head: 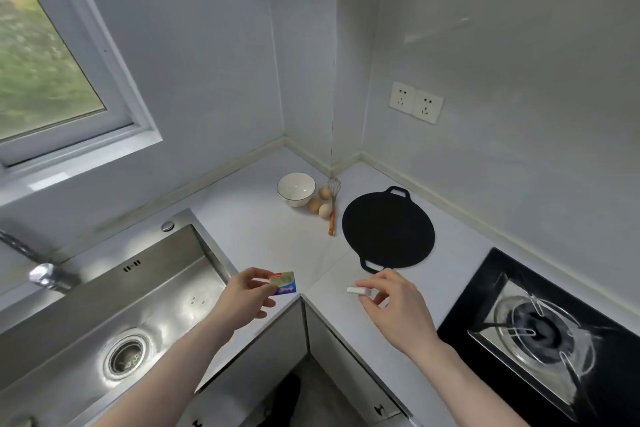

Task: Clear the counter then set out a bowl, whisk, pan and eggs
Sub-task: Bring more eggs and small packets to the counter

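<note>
Currently both hands hover over the near inner corner of the L-shaped counter (249,218), each holding something small. Left hand (247,302): thumb and fingers pinch a small blue-and-green packet (284,282) by its near edge; packet sits above the counter edge, print too blurred to read. Right hand (394,305): thumb and forefinger pinch a short white stick-like piece (358,290), remaining fingers loosely curled beneath. Can't tell what the piece is.

Task items sit grouped at the far corner of the counter:
- White bowl (296,189) with a dark rim line, upright, nearest the back wall.
- Three eggs (320,203) just right of the bowl, clustered, lying between bowl and whisk; the nearest egg looks to touch the whisk's shaft.
- Whisk (332,206) lies flat, wire head toward the corner, orange handle pointing toward the person.
- Black round pan (388,229) with two loop handles lies right of the whisk, close but apart from it; its near handle is just beyond the right hand.

Elsewhere: steel sink (114,305) at left with drain and faucet (41,270), gas burner (540,333) on a black hob at right, double wall socket (415,102) above the pan, window (45,62) upper left.
</note>
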A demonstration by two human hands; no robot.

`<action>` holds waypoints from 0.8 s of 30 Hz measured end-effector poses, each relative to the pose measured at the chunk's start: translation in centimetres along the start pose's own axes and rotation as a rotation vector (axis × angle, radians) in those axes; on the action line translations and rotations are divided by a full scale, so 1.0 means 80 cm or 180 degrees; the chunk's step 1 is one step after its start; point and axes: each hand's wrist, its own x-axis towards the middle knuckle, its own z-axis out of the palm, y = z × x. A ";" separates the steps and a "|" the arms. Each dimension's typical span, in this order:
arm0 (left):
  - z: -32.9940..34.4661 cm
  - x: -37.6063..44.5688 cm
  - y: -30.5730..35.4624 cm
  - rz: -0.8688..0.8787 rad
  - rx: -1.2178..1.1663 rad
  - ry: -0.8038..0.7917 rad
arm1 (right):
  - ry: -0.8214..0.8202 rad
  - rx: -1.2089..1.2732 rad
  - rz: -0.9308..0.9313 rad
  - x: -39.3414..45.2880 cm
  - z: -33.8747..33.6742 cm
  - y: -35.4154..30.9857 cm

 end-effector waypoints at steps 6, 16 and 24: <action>0.004 0.089 0.018 -0.0095 0.0146 -0.0194 | 0.0074 -0.0043 0.0254 0.049 0.021 0.017; 0.003 0.262 0.006 -0.0495 0.0350 -0.0574 | -0.0191 -0.0309 0.0759 0.146 0.088 0.035; 0.024 0.351 0.002 -0.0633 0.0614 -0.0855 | -0.0174 -0.0408 0.1150 0.218 0.144 0.046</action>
